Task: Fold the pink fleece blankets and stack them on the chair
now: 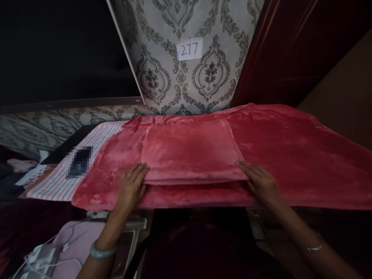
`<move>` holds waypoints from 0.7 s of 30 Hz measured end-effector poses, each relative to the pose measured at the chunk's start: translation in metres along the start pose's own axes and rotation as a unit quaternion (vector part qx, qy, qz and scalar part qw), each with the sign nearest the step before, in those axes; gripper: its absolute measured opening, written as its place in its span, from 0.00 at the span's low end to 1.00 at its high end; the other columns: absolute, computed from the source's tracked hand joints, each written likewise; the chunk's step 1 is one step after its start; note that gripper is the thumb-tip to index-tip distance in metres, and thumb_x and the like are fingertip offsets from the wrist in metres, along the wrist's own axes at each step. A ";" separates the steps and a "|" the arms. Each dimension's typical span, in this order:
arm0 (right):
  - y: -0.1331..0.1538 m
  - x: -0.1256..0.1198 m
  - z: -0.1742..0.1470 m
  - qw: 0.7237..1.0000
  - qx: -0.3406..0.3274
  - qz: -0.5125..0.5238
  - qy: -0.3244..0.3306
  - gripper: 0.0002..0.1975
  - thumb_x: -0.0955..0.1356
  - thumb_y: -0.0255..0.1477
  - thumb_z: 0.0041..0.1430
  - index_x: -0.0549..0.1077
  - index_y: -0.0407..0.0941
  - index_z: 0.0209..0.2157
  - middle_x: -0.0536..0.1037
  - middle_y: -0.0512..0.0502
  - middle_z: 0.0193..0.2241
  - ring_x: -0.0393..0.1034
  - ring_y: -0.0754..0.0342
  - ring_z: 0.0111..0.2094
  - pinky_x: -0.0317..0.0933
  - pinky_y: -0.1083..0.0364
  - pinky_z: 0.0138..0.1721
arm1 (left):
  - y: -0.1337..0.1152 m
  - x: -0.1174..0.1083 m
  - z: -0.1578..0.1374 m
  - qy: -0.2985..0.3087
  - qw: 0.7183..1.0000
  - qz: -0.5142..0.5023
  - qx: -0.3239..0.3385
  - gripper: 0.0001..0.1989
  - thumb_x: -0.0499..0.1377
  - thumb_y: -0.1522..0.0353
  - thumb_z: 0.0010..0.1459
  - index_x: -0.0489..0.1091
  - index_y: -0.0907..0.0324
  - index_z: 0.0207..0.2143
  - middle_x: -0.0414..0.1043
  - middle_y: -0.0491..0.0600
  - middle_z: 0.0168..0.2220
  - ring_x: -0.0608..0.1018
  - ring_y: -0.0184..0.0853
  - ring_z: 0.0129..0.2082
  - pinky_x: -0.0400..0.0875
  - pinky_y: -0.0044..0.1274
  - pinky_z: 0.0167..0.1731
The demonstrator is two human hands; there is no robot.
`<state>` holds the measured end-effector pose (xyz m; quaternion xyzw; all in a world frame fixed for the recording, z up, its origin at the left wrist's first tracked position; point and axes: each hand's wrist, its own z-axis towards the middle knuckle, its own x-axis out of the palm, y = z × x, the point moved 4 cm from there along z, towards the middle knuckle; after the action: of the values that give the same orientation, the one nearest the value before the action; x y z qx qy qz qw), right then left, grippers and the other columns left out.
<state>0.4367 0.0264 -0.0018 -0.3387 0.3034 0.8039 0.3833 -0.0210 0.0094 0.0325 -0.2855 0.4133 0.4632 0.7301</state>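
Note:
A folded pink plush cloth [192,147] lies as a rectangle on a larger red-pink plush blanket [290,162] spread over the table. At the cloth's near left corner, my left hand [132,184] is closed on the edge, fingers on top and thumb lower down. My right hand [260,180] grips the near right corner in a similar way, its thumb mostly hidden. Between the hands, the cloth's front edge shows stacked layers and sits slightly above the blanket. Whether cloth and blanket are joined cannot be made out.
A striped cloth [101,133] covers the table's left end, with a pixelated dark object [80,162] on it. Behind stand a large black screen [66,50] and patterned wallpaper with a "277" paper [189,49]. Lower left, a power strip [43,257] with cables rests on a pink seat [77,240].

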 end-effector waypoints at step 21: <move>0.097 0.060 0.099 0.986 -0.054 -0.036 0.156 0.35 0.62 0.49 0.67 0.53 0.54 0.71 0.50 0.44 0.72 0.39 0.34 0.72 0.40 0.29 0.66 | -0.097 0.036 0.101 0.123 0.992 -0.012 -0.029 0.40 0.58 0.47 0.60 0.54 0.53 0.70 0.45 0.59 0.73 0.47 0.57 0.72 0.41 0.55 0.66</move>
<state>0.2973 0.0742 0.0317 -0.4908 0.3030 0.7425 0.3407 0.1098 0.0668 0.0547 -0.3661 0.4831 0.4277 0.6706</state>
